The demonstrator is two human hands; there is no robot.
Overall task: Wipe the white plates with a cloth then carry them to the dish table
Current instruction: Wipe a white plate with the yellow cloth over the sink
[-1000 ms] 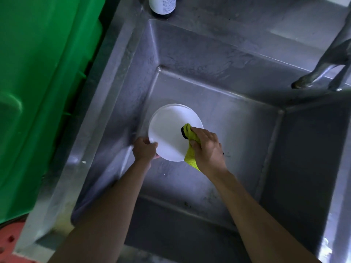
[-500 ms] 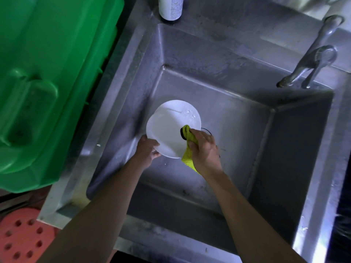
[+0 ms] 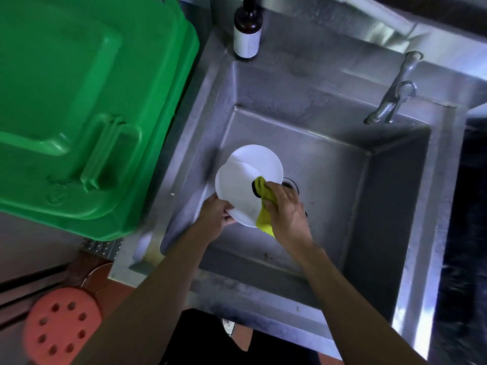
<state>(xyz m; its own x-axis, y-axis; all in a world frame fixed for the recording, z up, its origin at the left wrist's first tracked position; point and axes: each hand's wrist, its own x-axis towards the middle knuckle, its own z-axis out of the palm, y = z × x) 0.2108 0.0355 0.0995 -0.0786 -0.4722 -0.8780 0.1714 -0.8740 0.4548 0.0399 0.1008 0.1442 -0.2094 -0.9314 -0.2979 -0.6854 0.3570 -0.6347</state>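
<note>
A green bin [image 3: 79, 106] fills the upper left of the frame. At centre, over the steel sink [image 3: 329, 159], the left hand [image 3: 214, 219] grips the white plates [image 3: 242, 185] by their lower edge with curled fingers; the right hand [image 3: 286, 209] pinches a yellow cloth [image 3: 263, 206] against them.

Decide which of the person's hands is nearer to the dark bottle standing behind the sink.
Left, by a small margin. The left hand grips the plate's near-left rim, almost straight below the dark bottle. The right hand, holding the yellow cloth, sits further right.
</note>
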